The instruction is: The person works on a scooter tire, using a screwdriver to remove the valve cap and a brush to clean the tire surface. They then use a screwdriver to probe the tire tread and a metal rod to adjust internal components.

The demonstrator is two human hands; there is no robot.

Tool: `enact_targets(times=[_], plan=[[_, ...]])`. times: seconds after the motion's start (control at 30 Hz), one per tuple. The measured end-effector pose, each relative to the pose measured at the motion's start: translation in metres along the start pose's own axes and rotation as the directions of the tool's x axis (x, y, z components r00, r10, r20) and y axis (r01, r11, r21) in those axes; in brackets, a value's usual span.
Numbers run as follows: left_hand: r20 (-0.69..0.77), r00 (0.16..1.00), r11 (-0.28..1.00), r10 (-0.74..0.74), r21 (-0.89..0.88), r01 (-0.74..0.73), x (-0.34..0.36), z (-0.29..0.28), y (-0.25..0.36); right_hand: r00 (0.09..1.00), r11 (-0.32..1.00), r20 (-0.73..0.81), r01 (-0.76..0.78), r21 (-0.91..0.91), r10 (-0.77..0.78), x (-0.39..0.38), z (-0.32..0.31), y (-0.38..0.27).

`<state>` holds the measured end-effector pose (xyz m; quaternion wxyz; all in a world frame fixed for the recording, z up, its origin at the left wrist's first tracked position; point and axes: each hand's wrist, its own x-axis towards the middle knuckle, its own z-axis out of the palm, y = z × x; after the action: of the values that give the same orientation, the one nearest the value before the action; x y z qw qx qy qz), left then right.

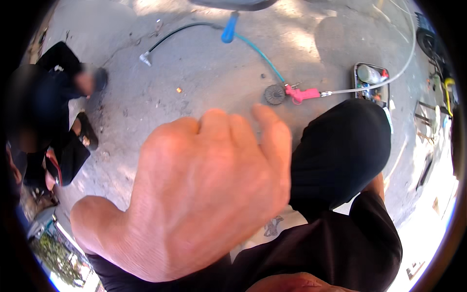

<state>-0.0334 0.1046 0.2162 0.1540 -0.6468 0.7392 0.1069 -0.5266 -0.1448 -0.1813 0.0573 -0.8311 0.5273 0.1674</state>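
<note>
Left grip [214,180]: fingers curled, can't tell if holding anything. Right grip: can't see. Pink hose gun [305,94] on ground [194,63].

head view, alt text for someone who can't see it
The person's left hand fills the foreground, its back toward the camera. On the grey ground beyond lies a pink trigger-handled tool joined to hoses; another person is at left.

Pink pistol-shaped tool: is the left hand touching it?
Apart. The head view shows ground between the left hand and the pink pistol-shaped tool.
</note>
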Motion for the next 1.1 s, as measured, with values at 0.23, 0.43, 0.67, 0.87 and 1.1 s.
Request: enact_targets(times=[0.23,0.43,0.67,0.87,1.1], plan=[[-0.008,0.910,0.907,0.414,-0.073,-0.414,0.062,0.115,-0.055,0.993,0.998,0.098,-0.057,-0.030,0.059,-0.041,-0.029,-0.101],[0.027,0.771,0.767,0.636,-0.129,-0.628,0.173,0.171,0.003,0.993,0.993,-0.033,0.116,-0.037,-0.117,-0.076,-0.018,-0.109],[-0.003,0.724,0.715,0.690,-0.158,-0.681,0.184,0.225,0.043,0.995,0.993,0.076,0.062,0.097,-0.070,-0.105,-0.026,-0.194],[-0.164,0.731,0.716,0.662,-0.151,-0.682,0.186,0.276,0.041,0.998,0.920,0.046,-0.046,0.389,0.031,-0.115,-0.086,-0.173],[0.000,0.792,0.777,0.611,-0.188,-0.600,0.210,0.279,0.058,0.872,0.754,-0.212,-0.234,0.614,0.442,-0.042,-0.053,-0.105]])
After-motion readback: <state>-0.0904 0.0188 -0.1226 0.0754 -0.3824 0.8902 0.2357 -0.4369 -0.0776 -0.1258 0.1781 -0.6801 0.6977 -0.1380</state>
